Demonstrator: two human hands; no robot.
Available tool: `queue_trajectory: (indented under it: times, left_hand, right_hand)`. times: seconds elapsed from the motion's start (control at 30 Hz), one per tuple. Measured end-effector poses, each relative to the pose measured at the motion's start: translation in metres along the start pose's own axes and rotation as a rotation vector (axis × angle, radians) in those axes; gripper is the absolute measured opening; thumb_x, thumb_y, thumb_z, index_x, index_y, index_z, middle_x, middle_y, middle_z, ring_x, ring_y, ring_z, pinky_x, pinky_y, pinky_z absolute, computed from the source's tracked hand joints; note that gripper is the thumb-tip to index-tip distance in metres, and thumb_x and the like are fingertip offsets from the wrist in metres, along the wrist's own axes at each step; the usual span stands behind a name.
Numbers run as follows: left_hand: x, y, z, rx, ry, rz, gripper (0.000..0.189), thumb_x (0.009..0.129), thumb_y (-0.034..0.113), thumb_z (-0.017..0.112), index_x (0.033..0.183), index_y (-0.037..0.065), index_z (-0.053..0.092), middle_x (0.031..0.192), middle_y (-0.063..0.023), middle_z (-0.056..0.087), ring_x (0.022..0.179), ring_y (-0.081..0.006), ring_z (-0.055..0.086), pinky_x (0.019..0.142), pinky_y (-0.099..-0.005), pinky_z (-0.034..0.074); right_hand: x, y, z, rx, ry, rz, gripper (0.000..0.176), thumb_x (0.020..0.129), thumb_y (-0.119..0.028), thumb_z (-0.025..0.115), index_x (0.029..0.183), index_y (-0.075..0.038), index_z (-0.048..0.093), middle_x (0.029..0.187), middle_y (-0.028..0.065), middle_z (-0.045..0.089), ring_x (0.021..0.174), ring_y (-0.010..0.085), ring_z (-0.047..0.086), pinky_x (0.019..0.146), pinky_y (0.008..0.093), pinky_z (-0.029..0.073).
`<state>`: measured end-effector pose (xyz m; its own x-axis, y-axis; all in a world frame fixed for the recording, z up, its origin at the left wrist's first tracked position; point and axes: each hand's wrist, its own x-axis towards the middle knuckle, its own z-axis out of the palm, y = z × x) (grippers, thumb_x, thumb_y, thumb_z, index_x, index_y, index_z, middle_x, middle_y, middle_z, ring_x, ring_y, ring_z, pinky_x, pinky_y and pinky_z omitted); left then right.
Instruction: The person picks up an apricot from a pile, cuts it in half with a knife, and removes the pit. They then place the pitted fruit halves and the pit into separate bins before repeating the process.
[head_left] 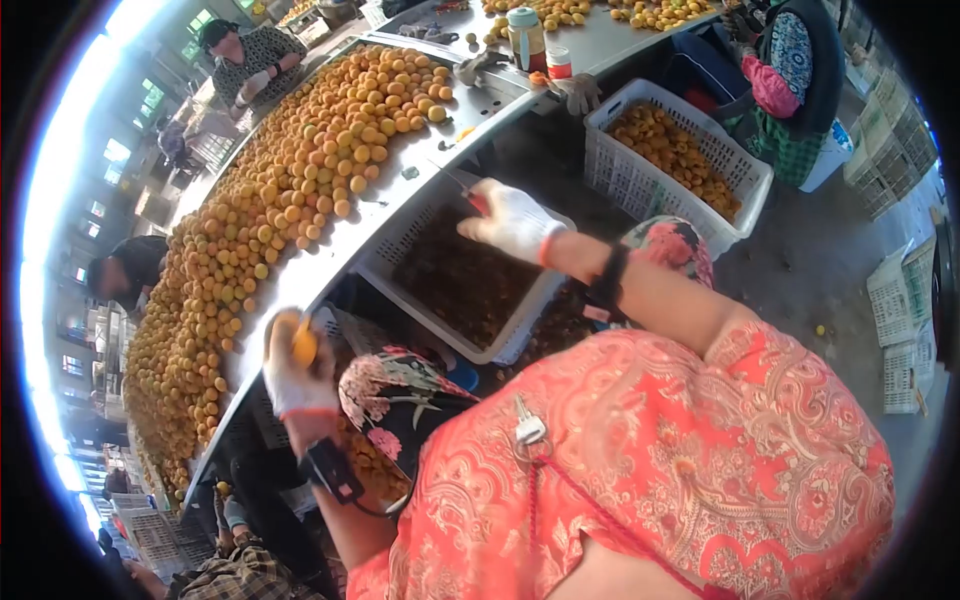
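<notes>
A white glove covers my left hand (pixel 292 365), which is closed on an orange apricot (pixel 305 343) at the front edge of the metal table (pixel 290 283). My right hand (pixel 510 221), also gloved, grips the red handle of a small knife (pixel 478 203); its thin blade points up and left toward the table edge. Under my right hand is a white crate (pixel 490 352) with dark, wet-looking contents. A long heap of apricots (pixel 300 180) lies on the table beyond my hands.
A white crate of halved apricots (pixel 655 212) stands at the right on the floor. A jar (pixel 526 40) and a small red-labelled container (pixel 558 62) sit on the table near gray gloves (pixel 482 66). Other people work across the table, at upper right and at lower left.
</notes>
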<state>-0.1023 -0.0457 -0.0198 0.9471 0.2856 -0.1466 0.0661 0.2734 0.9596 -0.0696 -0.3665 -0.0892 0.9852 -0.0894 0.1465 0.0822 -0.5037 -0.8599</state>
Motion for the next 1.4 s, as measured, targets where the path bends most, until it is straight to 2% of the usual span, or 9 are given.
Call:
queue_trajectory:
  times: [0.23,0.27,0.3,0.4,0.57,0.67,0.83,1.17,1.4]
  left_hand:
    - [0.075,0.047,-0.130,0.665,0.165,0.301,0.024,0.096,0.019,0.061,0.111,0.001,0.065,0.101,-0.0057,0.064,0.093,-0.0161,0.056,0.082,-0.0276,0.046]
    - [0.064,0.050,-0.107,1.127,-0.015,0.824,0.029,0.095,0.018,0.061,0.118,0.001,0.064,0.104,-0.0047,0.062,0.095,-0.0159,0.056,0.084,-0.0281,0.047]
    - [0.077,0.061,-0.081,0.619,-0.001,0.362,0.030,0.095,0.015,0.059,0.121,0.001,0.062,0.107,-0.0055,0.062,0.096,-0.0149,0.057,0.083,-0.0275,0.047]
    - [0.122,0.054,0.004,0.541,-0.073,0.214,0.031,0.094,0.015,0.061,0.121,0.000,0.062,0.102,-0.0057,0.065,0.090,-0.0139,0.059,0.078,-0.0268,0.048]
    - [0.239,-0.029,0.086,0.885,-0.342,0.210,0.029,0.089,0.013,0.065,0.116,0.004,0.068,0.087,-0.0045,0.067,0.066,-0.0098,0.059,0.064,-0.0236,0.049]
    - [0.344,-0.085,0.092,1.312,-0.344,0.448,0.043,0.082,0.023,0.065,0.121,0.006,0.065,0.118,-0.0199,0.065,0.108,-0.0356,0.063,0.093,-0.0390,0.051]
    - [0.417,-0.128,0.116,1.691,-0.278,0.523,0.061,0.078,0.031,0.066,0.133,0.007,0.054,0.127,-0.0293,0.055,0.115,-0.0439,0.058,0.097,-0.0456,0.049]
    - [0.399,-0.125,0.124,1.547,-0.380,0.280,0.037,0.080,0.016,0.065,0.117,0.010,0.060,0.110,-0.0242,0.066,0.104,-0.0398,0.064,0.091,-0.0450,0.051]
    - [0.334,-0.089,0.104,1.069,-0.377,0.703,0.026,0.087,0.015,0.066,0.112,0.006,0.065,0.097,-0.0132,0.072,0.088,-0.0272,0.070,0.076,-0.0375,0.054]
  right_hand:
    - [-0.004,0.036,0.009,0.315,-0.015,0.243,0.041,0.084,-0.027,0.073,0.109,0.003,0.060,0.096,0.0165,0.068,0.091,0.0262,0.065,0.084,0.0352,0.048]
    - [-0.005,0.037,0.012,0.313,-0.022,0.249,0.041,0.084,-0.027,0.073,0.109,0.003,0.060,0.096,0.0165,0.068,0.091,0.0262,0.065,0.084,0.0352,0.048]
    - [-0.006,0.035,0.014,0.358,-0.052,0.279,0.040,0.085,-0.027,0.072,0.109,0.003,0.060,0.095,0.0159,0.068,0.090,0.0247,0.064,0.083,0.0344,0.048]
    - [-0.009,0.027,0.018,0.445,-0.079,0.334,0.034,0.086,-0.025,0.070,0.104,0.002,0.062,0.089,0.0147,0.067,0.085,0.0222,0.064,0.080,0.0340,0.048]
    - [-0.002,0.074,0.030,0.294,-0.075,0.241,0.031,0.084,-0.027,0.067,0.097,0.000,0.062,0.083,0.0187,0.066,0.081,0.0299,0.066,0.075,0.0384,0.049]
    - [0.001,0.084,0.023,0.108,-0.107,0.203,0.032,0.085,-0.029,0.067,0.099,-0.001,0.062,0.089,0.0221,0.068,0.087,0.0354,0.067,0.077,0.0409,0.051]
    - [0.010,0.097,0.015,0.014,-0.131,0.298,0.036,0.086,-0.033,0.065,0.102,-0.001,0.063,0.093,0.0238,0.068,0.093,0.0378,0.067,0.081,0.0429,0.052]
    - [0.010,0.088,0.009,0.058,-0.174,0.340,0.038,0.088,-0.034,0.064,0.104,0.001,0.062,0.096,0.0245,0.068,0.095,0.0390,0.066,0.082,0.0432,0.050]
    - [0.002,0.058,0.004,0.181,0.060,0.179,0.026,0.094,-0.027,0.063,0.101,-0.002,0.059,0.083,0.0197,0.065,0.082,0.0327,0.066,0.075,0.0393,0.050]
